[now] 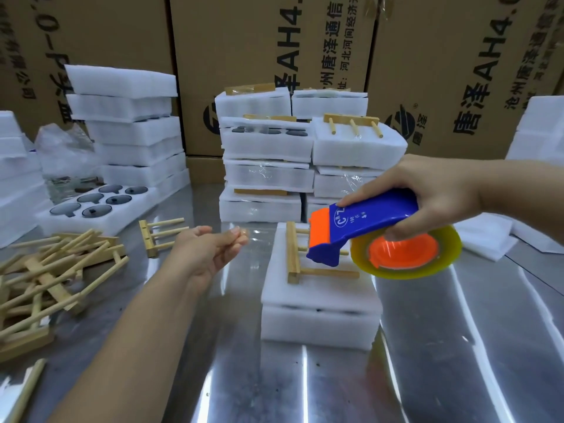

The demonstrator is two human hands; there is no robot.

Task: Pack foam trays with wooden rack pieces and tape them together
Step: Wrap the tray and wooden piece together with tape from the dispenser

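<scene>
— Worktop centre?
— Stacked foam trays [317, 303], two high, on steel worktop [305, 383]; wooden rack piece [294, 254] lying flat on top tray.

— Right hand [427, 193]?
— Clenched around blue-and-orange tape dispenser [366, 227], held above rack piece; yellowish tape roll [406, 254] mounted.

— Left hand [210, 248]?
— Loosely curled, palm up, gripping nothing, left of trays.

— Left edge?
— Loose pile of rack pieces [52, 270]; open tray of glass lids [97, 199].

— Rear edge?
— Taped tray stacks [265, 166] before cardboard cartons [268, 41].
</scene>
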